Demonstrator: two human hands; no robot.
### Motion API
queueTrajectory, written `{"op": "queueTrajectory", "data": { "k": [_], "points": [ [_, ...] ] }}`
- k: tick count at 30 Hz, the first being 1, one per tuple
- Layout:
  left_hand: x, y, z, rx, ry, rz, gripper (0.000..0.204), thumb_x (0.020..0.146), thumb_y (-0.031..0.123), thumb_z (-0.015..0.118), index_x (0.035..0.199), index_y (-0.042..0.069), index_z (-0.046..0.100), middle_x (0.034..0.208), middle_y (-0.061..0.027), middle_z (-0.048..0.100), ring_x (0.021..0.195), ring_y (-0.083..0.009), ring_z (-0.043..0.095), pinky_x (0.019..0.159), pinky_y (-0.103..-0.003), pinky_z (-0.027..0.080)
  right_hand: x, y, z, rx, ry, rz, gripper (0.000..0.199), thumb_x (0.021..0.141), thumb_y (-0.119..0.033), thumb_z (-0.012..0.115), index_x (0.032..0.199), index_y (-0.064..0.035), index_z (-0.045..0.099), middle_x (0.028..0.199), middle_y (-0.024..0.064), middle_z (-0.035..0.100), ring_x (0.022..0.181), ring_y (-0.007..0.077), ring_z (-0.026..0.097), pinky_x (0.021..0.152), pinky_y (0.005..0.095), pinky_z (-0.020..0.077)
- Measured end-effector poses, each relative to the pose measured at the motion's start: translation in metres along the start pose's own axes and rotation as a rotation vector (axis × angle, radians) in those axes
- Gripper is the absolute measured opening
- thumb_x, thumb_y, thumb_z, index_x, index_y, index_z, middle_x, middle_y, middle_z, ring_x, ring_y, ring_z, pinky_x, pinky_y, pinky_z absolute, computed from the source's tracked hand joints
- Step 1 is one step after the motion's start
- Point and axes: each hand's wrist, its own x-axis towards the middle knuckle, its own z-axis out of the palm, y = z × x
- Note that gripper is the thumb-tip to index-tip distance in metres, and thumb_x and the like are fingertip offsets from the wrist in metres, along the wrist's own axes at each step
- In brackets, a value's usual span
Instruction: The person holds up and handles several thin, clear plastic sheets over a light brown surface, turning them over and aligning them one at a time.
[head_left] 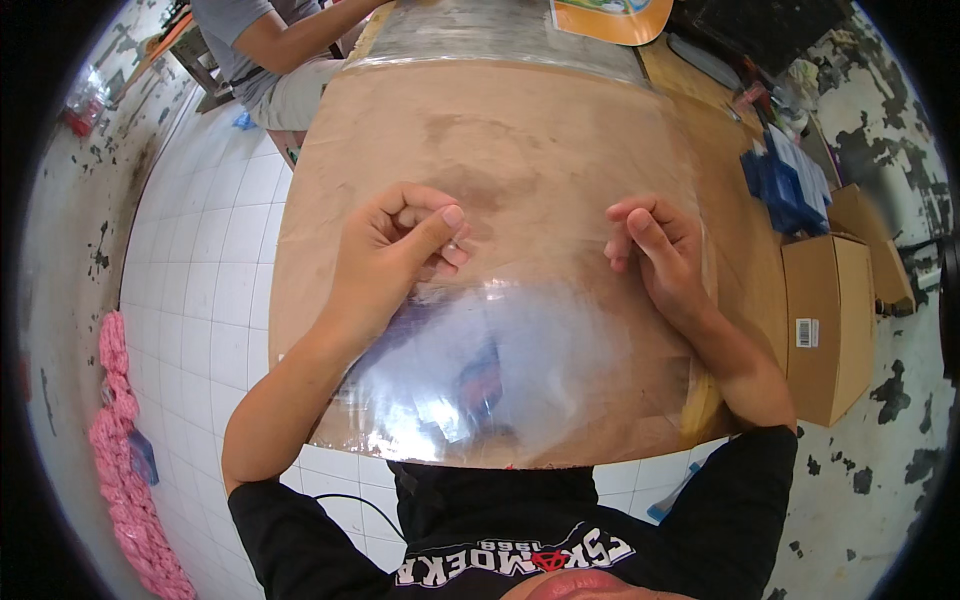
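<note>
My left hand [400,235] hovers over the brown table covering [540,140], its thumb and forefinger tips pressed together. Whatever lies in that pinch, if anything, is too small to make out. To the right, apart from it, my right hand [655,250] is closed too, the fingers curled and the thumb bent in against the forefinger. I cannot tell whether anything is between them. Below both hands a shiny clear plastic sheet [540,350] covers the near part of the table and reflects light.
At the far left sits another person [290,50], one arm on the table. A cardboard box [825,320] and blue-and-white packets [790,180] stand on the right. An orange printed sheet [615,18] lies at the far end. Pink bundles [130,470] rest along the left wall.
</note>
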Motion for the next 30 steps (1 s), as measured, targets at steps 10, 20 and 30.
{"op": "queueTrajectory", "data": {
  "k": [10,20,30],
  "points": [
    [0.004,-0.003,-0.0026,-0.094,0.033,-0.018,0.013,0.091,0.016,0.064,0.096,0.005,0.061,0.083,-0.0048,0.067,0.066,-0.0095,0.063,0.057,-0.022,0.053,0.0011,0.0045,-0.0063,0.175,0.032,0.067,0.045,0.101,-0.039,0.043,0.1,0.0009,0.064,0.074,0.0072,0.064,0.064,0.0115,0.059,0.058,0.0242,0.047],
    [0.0048,0.0008,0.0,-0.118,0.088,-0.002,0.008,0.093,0.015,0.06,0.093,0.007,0.059,0.081,-0.004,0.064,0.062,-0.0094,0.059,0.056,-0.024,0.048,0.0024,0.002,-0.0025,0.029,0.005,0.024,0.03,0.099,-0.027,0.052,0.094,0.0001,0.065,0.073,0.0049,0.063,0.063,0.0084,0.058,0.057,0.0216,0.0469],
    [0.005,-0.0014,-0.0017,-0.109,0.083,0.059,0.009,0.092,0.014,0.062,0.094,0.005,0.061,0.081,-0.0053,0.066,0.063,-0.0099,0.061,0.055,-0.023,0.05,0.001,-0.0022,0.0016,-0.047,0.039,0.067,0.016,0.095,-0.017,0.061,0.09,-0.0017,0.062,0.073,0.0024,0.062,0.063,0.0063,0.056,0.057,0.0206,0.0467]
  ]
}}
